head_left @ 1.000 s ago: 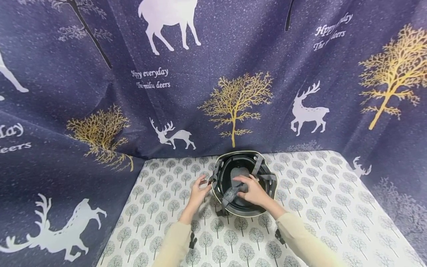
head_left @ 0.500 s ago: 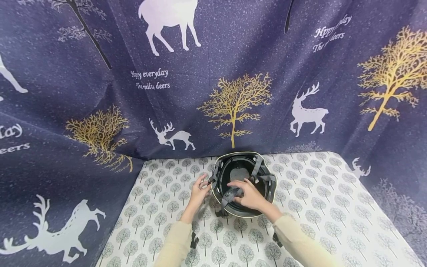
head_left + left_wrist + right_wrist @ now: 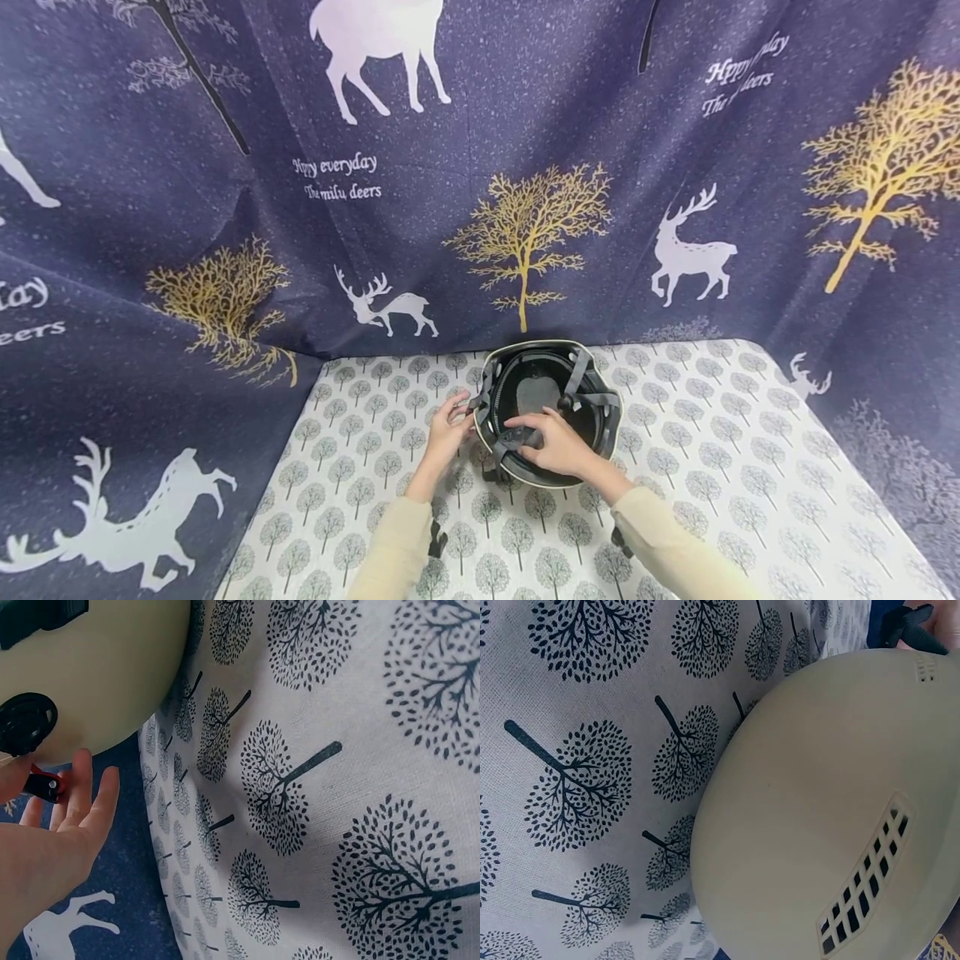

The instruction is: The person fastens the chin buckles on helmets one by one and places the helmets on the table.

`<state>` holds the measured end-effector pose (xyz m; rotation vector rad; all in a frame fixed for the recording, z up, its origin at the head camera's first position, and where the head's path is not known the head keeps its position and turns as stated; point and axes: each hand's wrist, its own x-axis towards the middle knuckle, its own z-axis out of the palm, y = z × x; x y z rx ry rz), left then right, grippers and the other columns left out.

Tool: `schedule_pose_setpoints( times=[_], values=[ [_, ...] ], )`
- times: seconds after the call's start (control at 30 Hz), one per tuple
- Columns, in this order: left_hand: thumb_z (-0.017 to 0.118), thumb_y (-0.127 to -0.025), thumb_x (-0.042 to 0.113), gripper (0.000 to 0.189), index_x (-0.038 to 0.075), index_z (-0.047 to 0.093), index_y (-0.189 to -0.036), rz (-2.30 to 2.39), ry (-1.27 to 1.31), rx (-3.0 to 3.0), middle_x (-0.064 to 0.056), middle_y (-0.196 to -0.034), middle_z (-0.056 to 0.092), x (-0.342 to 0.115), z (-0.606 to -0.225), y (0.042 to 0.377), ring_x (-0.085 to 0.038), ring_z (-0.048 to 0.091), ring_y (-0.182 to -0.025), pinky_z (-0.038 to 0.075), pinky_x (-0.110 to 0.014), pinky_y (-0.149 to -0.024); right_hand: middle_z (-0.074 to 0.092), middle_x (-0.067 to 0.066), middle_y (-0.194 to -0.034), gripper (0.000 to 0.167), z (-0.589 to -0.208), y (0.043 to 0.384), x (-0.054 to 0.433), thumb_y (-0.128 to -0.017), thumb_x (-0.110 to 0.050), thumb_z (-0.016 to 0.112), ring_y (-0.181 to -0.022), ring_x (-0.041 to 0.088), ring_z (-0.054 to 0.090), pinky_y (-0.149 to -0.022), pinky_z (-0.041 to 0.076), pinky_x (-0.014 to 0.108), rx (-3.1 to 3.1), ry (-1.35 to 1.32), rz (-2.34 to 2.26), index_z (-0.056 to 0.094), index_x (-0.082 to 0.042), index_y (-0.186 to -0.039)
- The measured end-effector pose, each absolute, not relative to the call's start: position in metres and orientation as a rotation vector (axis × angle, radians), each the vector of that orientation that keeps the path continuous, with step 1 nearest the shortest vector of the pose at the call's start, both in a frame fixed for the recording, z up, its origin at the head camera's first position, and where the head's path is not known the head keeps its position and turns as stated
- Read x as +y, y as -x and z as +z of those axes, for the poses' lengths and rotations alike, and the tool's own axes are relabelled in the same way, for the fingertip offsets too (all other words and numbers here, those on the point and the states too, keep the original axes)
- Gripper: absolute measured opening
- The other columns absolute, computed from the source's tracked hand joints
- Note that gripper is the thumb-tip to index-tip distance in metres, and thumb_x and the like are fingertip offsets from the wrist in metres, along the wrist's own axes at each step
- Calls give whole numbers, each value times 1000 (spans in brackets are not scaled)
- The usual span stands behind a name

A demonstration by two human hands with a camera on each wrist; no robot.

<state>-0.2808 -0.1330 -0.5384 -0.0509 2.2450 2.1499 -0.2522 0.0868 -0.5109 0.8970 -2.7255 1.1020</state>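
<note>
An upside-down helmet (image 3: 501,358) with a cream shell (image 3: 802,795) and black inside rests on the cloth, its open side up. Grey straps (image 3: 577,372) run around its inner rim. At the left rim, my left hand (image 3: 447,429) pinches a small black-and-red buckle (image 3: 46,784) between thumb and fingers, beside a round black knob (image 3: 28,724) on the shell. My right hand (image 3: 561,446) reaches inside over the near rim. Its thumb and fingers curl round a bunched dark strap piece (image 3: 531,437), partly hidden by the hand. In the right wrist view the shell hides most of that hand.
White cloth (image 3: 352,467) with grey tree prints covers the table. A dark blue curtain (image 3: 465,108) with deer and golden trees hangs behind and at the sides. A slotted vent (image 3: 864,881) shows in the shell.
My right hand has moved left and lower inside the helmet with the dark strap piece, uncovering more of the inside and a dark fitting at the right. The left hand has stayed at the left rim.
</note>
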Motion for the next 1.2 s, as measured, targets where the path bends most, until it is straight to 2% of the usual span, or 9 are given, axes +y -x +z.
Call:
schedule_pose_setpoints(
  times=[0.13,0.23,0.37,0.43,0.63,0.73,0.97,1.1,1.2],
  values=[
    [63,-90,0,46,-5,52,-134,2170,41,2273,-30,-126,57,-134,-536,280,-3,67,-81,60,-40,-85,71,9,-119,39,-510,251,84,-81,-12,70,-115,31,64,-107,43,55,-2698,-885,1121,68,-12,-120],
    [63,-89,-1,45,-7,53,-132,2174,46,2290,-29,-124,58,-135,-533,279,-3,67,-79,61,-37,-82,71,7,-118,38,-511,250,82,-81,-14,70,-112,28,65,-98,50,47,-2681,-893,1139,69,-13,-119],
    [64,-89,2,46,-6,53,-133,2163,68,2296,-26,-123,57,-135,-529,278,-4,65,-78,60,-26,-75,71,7,-119,37,-511,248,78,-84,-17,69,-112,28,66,-97,51,46,-2676,-931,1124,68,-12,-121],
    [65,-90,3,45,-4,54,-133,2163,88,2288,-24,-124,55,-136,-527,279,-7,66,-80,60,-26,-76,70,7,-121,38,-509,247,76,-85,-17,69,-113,28,65,-97,51,47,-2668,-948,1141,67,-12,-122],
    [64,-92,5,43,-3,55,-132,2148,90,2307,-24,-126,52,-138,-526,278,-30,68,-99,58,-43,-91,70,4,-119,39,-506,245,69,-84,-19,72,-111,24,65,-98,51,44,-2632,-978,1178,66,-13,-123],
    [64,-92,5,42,-2,55,-132,2144,99,2314,-20,-122,56,-138,-523,276,-34,67,-102,57,-44,-93,70,2,-116,38,-506,244,68,-83,-20,74,-109,20,65,-96,52,40,-2637,-996,1175,66,-14,-120],
    [64,-90,1,42,-6,55,-130,2177,79,2292,-16,-113,57,-136,-507,269,-32,67,-97,58,-20,-78,68,-1,-100,30,-510,244,66,-78,-19,79,-93,16,63,-86,52,33,-2627,-993,1129,67,-14,-105],
    [63,-89,-2,39,-7,56,-127,2167,43,2319,-19,-111,57,-135,-500,267,-28,68,-93,59,-26,-80,63,-3,-88,24,-512,244,67,-77,-20,79,-83,10,56,-78,48,25,-2634,-980,1106,66,-15,-97],
    [65,-89,1,39,-6,57,-127,2154,19,2360,-19,-113,59,-135,-503,268,-19,67,-87,59,-31,-82,61,-3,-85,20,-514,245,67,-79,-19,78,-80,8,53,-74,47,22,-2625,-994,1112,66,-14,-93]
  ],
)
